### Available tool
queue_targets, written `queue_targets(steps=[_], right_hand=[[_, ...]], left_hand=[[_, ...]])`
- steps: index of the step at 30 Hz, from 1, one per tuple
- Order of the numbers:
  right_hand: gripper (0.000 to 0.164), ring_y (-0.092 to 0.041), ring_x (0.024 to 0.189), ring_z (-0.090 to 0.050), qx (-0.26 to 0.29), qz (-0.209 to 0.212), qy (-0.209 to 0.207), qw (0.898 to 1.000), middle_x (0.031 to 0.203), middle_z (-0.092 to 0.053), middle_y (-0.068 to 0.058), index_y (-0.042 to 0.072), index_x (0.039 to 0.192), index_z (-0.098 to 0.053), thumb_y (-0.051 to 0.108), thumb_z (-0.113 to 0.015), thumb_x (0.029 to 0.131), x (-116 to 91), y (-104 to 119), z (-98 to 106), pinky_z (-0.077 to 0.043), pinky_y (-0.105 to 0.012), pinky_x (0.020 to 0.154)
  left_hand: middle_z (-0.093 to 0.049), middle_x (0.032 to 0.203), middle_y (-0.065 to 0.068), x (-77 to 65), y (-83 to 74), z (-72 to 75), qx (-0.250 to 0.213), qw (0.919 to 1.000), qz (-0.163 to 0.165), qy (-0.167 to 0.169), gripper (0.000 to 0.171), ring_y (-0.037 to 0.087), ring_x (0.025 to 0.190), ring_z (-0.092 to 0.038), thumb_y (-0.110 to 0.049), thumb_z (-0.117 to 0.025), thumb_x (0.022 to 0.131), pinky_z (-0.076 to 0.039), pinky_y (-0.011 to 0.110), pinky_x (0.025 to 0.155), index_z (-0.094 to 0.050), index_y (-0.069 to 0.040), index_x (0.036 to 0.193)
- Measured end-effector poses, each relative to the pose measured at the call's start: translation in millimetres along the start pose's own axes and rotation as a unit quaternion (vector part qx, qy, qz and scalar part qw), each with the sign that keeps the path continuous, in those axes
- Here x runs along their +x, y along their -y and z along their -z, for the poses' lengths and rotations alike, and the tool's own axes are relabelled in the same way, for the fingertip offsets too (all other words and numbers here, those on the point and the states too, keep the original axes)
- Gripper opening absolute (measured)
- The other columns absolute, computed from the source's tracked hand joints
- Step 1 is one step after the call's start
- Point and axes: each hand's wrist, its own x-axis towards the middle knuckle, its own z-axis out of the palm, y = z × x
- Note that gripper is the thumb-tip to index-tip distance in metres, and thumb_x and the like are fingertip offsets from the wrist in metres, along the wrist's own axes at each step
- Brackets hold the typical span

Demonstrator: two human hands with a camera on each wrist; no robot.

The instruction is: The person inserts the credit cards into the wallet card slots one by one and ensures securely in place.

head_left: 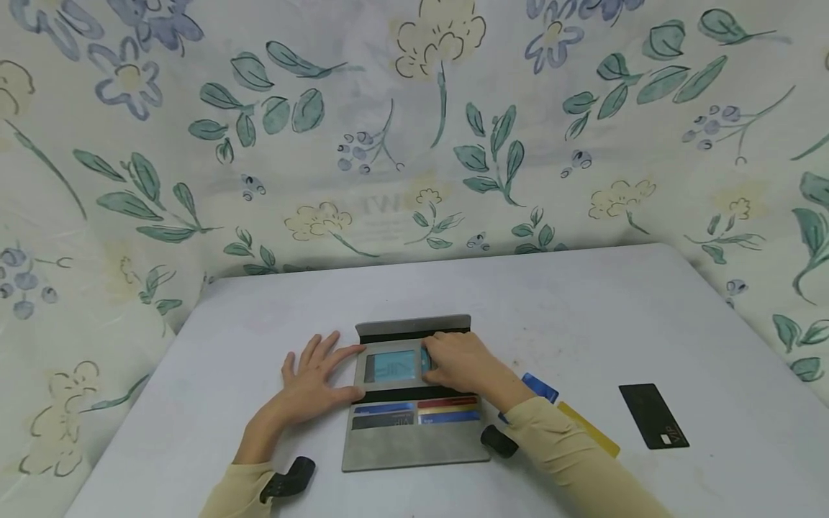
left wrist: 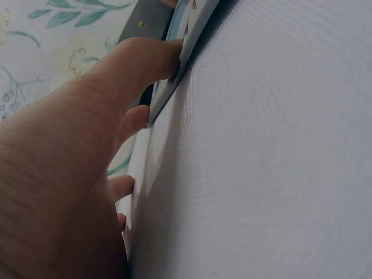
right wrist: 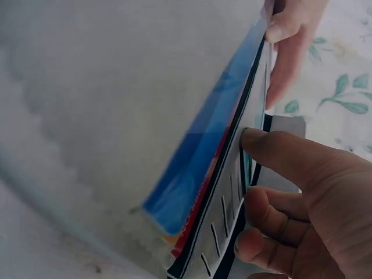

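Observation:
A grey wallet (head_left: 414, 450) lies unfolded on the table in front of me, its far flap raised. In its middle panel, a clear window pocket shows a light blue card (head_left: 393, 365), whose end sticks out at the right. Pinching that end between thumb and fingers is my right hand (head_left: 463, 363); its palm side shows in the right wrist view. Across from it, my left hand (head_left: 307, 385) has thumb and index finger against the wallet's left edge, with the other fingers spread. Slots in the near panel hold several cards (head_left: 449, 417) in blue, red, gold and dark grey.
A black card (head_left: 654, 416) marked VIP lies on the white table (head_left: 583, 309) to the right. Beside my right forearm are a blue card (head_left: 540, 388) and a yellow card (head_left: 592, 432), partly under the sleeve. Floral cloth (head_left: 414, 144) hangs behind the table.

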Motion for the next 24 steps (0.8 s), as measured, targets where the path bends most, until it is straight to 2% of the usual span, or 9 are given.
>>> queue_targets(steps=[4, 8, 12, 18, 24], right_hand=[[0.045, -0.015, 0.082, -0.065, 0.024, -0.006, 0.005, 1.0, 0.104, -0.071, -0.005, 0.005, 0.121, -0.067, 0.036, -0.074, 0.088, 0, 0, -1, -0.055, -0.03, 0.069], [0.05, -0.012, 0.078, -0.059, 0.064, -0.009, 0.016, 0.998, 0.097, -0.069, -0.002, 0.004, 0.13, -0.062, 0.032, -0.073, 0.09, -3, -3, -4, -0.051, -0.029, 0.069], [0.054, -0.01, 0.078, -0.055, 0.09, -0.013, 0.028, 0.995, 0.097, -0.067, 0.0, 0.004, 0.133, -0.059, 0.031, -0.074, 0.089, -10, -8, -4, -0.049, -0.028, 0.071], [0.054, -0.014, 0.092, -0.06, 0.132, -0.026, 0.047, 0.99, 0.104, -0.065, -0.001, 0.006, 0.132, -0.059, 0.027, -0.078, 0.086, -27, -13, 4, -0.053, -0.034, 0.081], [0.063, -0.021, 0.113, -0.06, 0.176, -0.025, 0.06, 0.982, 0.124, -0.063, -0.006, 0.008, 0.137, -0.055, 0.027, -0.08, 0.083, -51, -21, 10, -0.05, -0.041, 0.097]], left_hand=[[-0.022, 0.16, 0.022, 0.6, 1.0, -0.4, 0.004, 1.0, 0.0, -0.003, 0.069, 0.048, 0.147, -0.003, -0.045, -0.073, 0.08, 0.009, 0.076, 0.105, -0.052, -0.024, 0.142], [-0.021, 0.161, 0.023, 1.1, 0.4, -0.8, 0.003, 1.0, 0.005, 0.0, 0.069, 0.048, 0.147, -0.003, -0.046, -0.073, 0.08, 0.009, 0.075, 0.105, -0.052, -0.024, 0.142], [-0.021, 0.161, 0.023, 0.8, -0.2, -1.1, 0.0, 1.0, 0.007, 0.001, 0.069, 0.048, 0.147, -0.002, -0.046, -0.073, 0.079, 0.01, 0.075, 0.105, -0.052, -0.024, 0.142], [-0.022, 0.161, 0.022, 0.6, 0.1, -0.6, 0.0, 1.0, 0.003, -0.003, 0.069, 0.047, 0.147, -0.003, -0.047, -0.073, 0.079, 0.009, 0.076, 0.105, -0.052, -0.024, 0.142], [-0.022, 0.161, 0.022, 0.5, 0.6, -0.9, -0.002, 1.0, 0.003, 0.0, 0.07, 0.048, 0.147, -0.003, -0.047, -0.073, 0.079, 0.009, 0.076, 0.105, -0.052, -0.024, 0.142]])
